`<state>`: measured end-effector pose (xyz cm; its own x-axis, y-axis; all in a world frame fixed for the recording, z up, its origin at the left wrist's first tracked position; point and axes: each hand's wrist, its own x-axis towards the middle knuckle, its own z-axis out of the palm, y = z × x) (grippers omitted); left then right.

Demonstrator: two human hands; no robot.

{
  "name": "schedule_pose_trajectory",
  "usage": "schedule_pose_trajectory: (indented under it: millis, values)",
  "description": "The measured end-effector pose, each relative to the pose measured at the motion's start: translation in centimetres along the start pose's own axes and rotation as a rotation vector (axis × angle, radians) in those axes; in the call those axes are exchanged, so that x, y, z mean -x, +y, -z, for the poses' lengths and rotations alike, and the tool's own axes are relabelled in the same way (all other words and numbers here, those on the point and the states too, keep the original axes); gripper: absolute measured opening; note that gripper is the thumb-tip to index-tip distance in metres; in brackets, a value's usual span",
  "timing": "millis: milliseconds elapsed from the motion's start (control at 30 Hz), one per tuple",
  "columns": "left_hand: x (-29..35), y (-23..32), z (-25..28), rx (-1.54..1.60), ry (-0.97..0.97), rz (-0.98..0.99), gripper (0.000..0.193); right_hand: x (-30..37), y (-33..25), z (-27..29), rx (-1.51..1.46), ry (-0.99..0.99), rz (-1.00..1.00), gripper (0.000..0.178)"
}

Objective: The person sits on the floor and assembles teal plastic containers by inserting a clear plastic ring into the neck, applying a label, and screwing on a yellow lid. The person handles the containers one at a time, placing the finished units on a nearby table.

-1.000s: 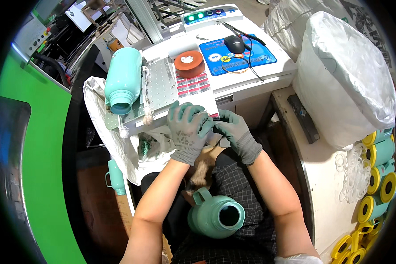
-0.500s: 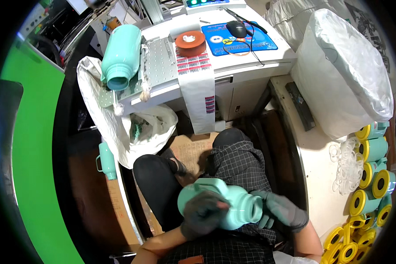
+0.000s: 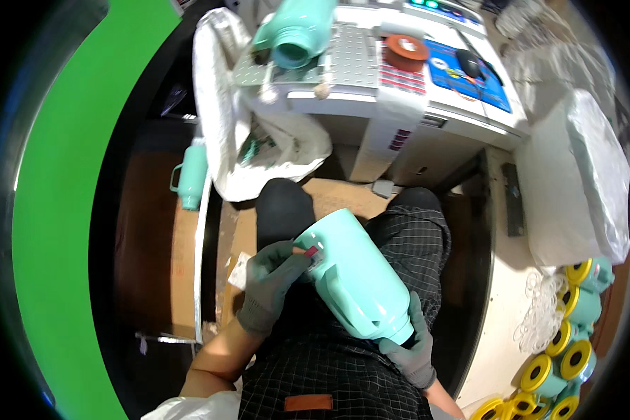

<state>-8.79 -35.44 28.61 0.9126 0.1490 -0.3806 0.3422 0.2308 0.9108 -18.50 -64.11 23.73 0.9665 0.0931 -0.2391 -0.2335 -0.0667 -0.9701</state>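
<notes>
A mint-green plastic jug [image 3: 357, 276] lies tilted across my lap, its base toward the upper left. My right hand [image 3: 409, 346], in a grey glove, grips the jug at its lower neck end. My left hand [image 3: 273, 280], also gloved, presses a small red and white sticker [image 3: 311, 252] against the jug's side near its base. A sheet of red stickers [image 3: 402, 77] hangs over the edge of the white machine table [image 3: 371, 105] ahead of me.
A second mint jug [image 3: 301, 31] lies on the machine top beside an orange tape roll [image 3: 407, 47]. A third jug [image 3: 191, 175] stands on the floor at left. A white plastic bag [image 3: 259, 147] hangs below the table. Yellow-capped mint lids [image 3: 563, 350] pile at right.
My hands left the sticker sheet on the table and came down to my lap. The jug has been turned base-up, and my left hand now holds a sticker against it.
</notes>
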Motion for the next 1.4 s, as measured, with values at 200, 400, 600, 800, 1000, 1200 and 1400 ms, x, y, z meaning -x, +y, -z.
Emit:
schedule_pose_trajectory:
  millis: [200, 400, 600, 800, 1000, 1200, 1400]
  values:
    - [0.2, -1.3, 2.2, -0.023, 0.014, 0.103, 0.020, -0.2, 0.7, -0.9, -0.018, -0.028, -0.008, 0.113]
    - [-0.1, -2.6, 2.9, -0.026, 0.002, 0.054, 0.019, 0.3, 1.6, -0.8, 0.168, -0.068, 0.064, 0.118]
    - [-1.1, -3.0, 5.1, -0.666, 0.091, 0.021, 0.030, 0.1, 2.1, -0.5, 0.186, -0.029, 0.063, 0.116]
    - [-3.1, -5.4, 3.4, -0.617, -0.003, -0.593, 0.061, -2.2, -0.3, 0.2, -0.041, -0.048, -0.013, 0.119]
    - [-10.0, -0.4, 0.0, -0.710, -0.242, -0.829, 0.069, -4.2, -2.5, 3.0, -0.146, 0.128, 0.141, 0.123]
    - [-25.8, 14.1, -1.1, -1.546, 0.308, -1.669, 0.086, -8.4, -7.6, 3.9, -0.336, 0.443, 0.423, 0.133]
    - [-30.2, 16.7, 1.2, -1.521, 0.297, -1.809, 0.070, -15.3, -10.3, 5.5, -0.088, 0.524, 0.705, 0.115]
